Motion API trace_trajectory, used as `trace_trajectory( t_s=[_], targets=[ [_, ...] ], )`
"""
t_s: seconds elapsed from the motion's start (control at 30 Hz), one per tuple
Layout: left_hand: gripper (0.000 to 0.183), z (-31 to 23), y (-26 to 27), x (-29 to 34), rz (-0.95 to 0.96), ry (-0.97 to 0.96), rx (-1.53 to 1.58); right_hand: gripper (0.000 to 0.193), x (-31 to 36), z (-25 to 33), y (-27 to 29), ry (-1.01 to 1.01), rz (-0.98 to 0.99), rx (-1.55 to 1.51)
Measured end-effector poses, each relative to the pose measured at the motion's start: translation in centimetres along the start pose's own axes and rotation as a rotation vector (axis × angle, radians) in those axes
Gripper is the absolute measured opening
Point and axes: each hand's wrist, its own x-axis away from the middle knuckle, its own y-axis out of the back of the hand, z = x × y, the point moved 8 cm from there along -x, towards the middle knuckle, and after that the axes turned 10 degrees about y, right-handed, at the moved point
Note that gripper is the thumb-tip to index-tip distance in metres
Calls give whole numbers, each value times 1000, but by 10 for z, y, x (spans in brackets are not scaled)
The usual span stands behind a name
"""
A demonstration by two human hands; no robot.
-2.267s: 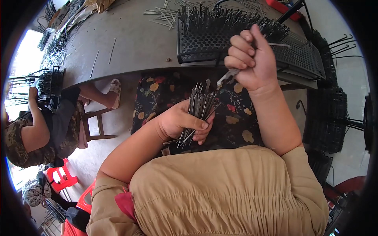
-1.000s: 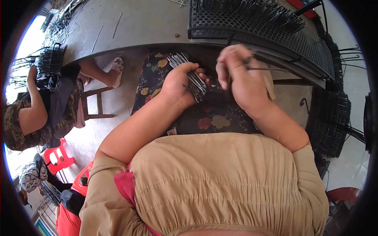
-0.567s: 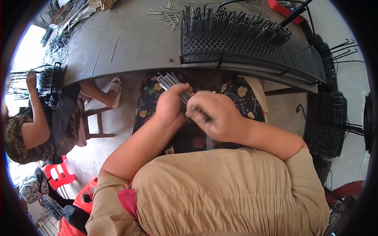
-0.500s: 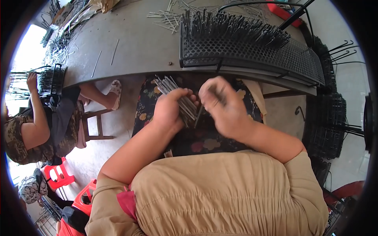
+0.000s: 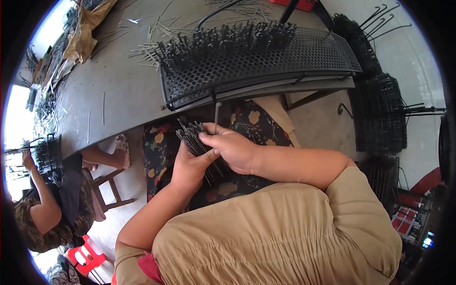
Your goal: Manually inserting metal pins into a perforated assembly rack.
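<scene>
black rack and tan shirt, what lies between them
The head view shows the table edge, left hand holding rods, right hand and floral cloth there.

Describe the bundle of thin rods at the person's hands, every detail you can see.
The bundle is many thin, dark grey rods, metal by their look, packed roughly side by side with uneven upper ends. It slants from upper left to lower right in the picture, over the dark floral cloth. The left hand grips around it; the right hand is close at its right side, contact unclear. Its middle is partly hidden by the hands.
</scene>
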Motion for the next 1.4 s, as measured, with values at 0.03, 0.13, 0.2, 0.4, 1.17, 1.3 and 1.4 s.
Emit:
trace_trajectory(
  t_s=[0.03, 0.13, 0.2, 0.4, 1.17, 1.3, 1.4],
  targets=[
    [48, -3, 0, -1, -12, -51, -72, 36, 3, 2, -11, -49, 50, -132],
    [44, -5, 0, -7, -8, -78, -97, 46, 4, 7, -15, -61, 93, -174],
    [41, -7, 0, -9, -11, -78, -65, 56, 2, 13, -18, -19, 166, -97],
    [21, -23, -2, -6, -38, -36, 166, 81, 6, 52, -21, 347, 255, 727],
    [59, 4, -61, -6, 465, -222, -902, 20, 39, 82, -18, 957, 388, 1234],
    [32, -6, -56, -20, 244, 58, -759, 25, 36, 127, -12, 1147, 231, 1164],
    [16, -33, -67, -22, 181, 71, -204, 29, 50, 191, 13, 1243, 32, 1237]
  ],
)
